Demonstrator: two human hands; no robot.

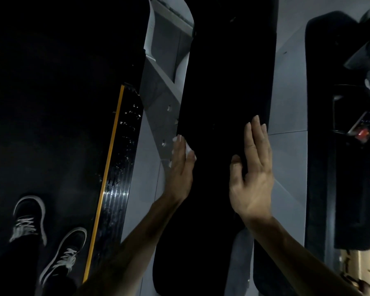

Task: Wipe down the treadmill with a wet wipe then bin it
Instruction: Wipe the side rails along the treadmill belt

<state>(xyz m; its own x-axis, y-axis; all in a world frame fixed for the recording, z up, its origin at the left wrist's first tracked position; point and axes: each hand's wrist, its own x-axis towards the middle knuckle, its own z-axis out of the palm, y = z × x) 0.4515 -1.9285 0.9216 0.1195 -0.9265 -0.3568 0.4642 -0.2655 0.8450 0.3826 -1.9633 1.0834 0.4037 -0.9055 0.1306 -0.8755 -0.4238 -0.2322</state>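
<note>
A long black treadmill panel [222,103] runs up the middle of the head view. My left hand [179,167] is at its left edge, fingers straight along the side and thumb on the top face. It pinches a white wet wipe [188,148] against the panel, and only a small crumpled bit of wipe shows between thumb and fingers. My right hand [252,167] lies flat near the panel's right edge with fingers straight and together, holding nothing.
My two black shoes with white laces [49,238] stand on the dark treadmill belt [51,103] at the left. A black side rail with a yellow stripe [113,159] borders the belt. Grey floor tiles [286,103] and another black machine [338,146] lie to the right.
</note>
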